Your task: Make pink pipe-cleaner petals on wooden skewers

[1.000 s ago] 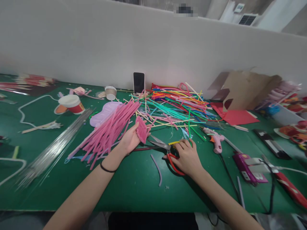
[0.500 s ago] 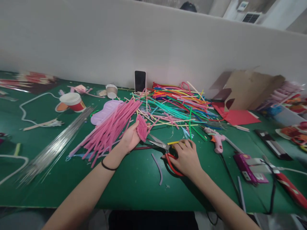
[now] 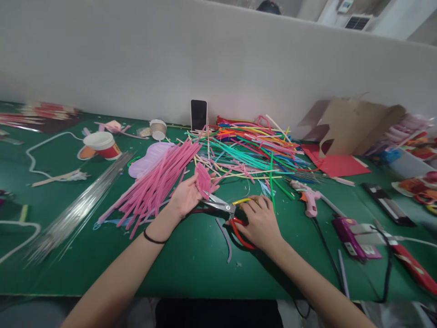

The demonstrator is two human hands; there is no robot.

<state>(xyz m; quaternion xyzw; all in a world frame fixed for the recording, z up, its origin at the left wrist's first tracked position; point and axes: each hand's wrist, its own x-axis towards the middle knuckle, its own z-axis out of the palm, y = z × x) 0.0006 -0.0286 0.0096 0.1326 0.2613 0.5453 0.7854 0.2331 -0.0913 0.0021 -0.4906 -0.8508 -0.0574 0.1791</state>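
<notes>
Near the middle of the table, my left hand (image 3: pixel 186 195) is closed on a pink petal-shaped piece (image 3: pixel 203 178) that looks made of chenille stems. My right hand (image 3: pixel 261 223) grips a pair of scissors (image 3: pixel 228 208) with red and yellow handles. The scissor blades are parted, and their tips reach the lower edge of the pink piece. To the left of my left hand lies a bundle of pink chenille stems (image 3: pixel 157 187). A loose lilac stem (image 3: pixel 224 240) rests on the table below the scissors.
A heap of coloured stems (image 3: pixel 252 150) spreads behind my hands, with a phone (image 3: pixel 199 115) upright at the wall. On the right are a pink glue gun (image 3: pixel 310 200), its cable and a purple box (image 3: pixel 355 240). Thin wires (image 3: pixel 82 209) and a paper cup (image 3: pixel 106 146) are on the left.
The scissors and my right hand have shifted slightly left, bringing the blades closer to the pink piece. The pink piece has turned a little in my left hand.
</notes>
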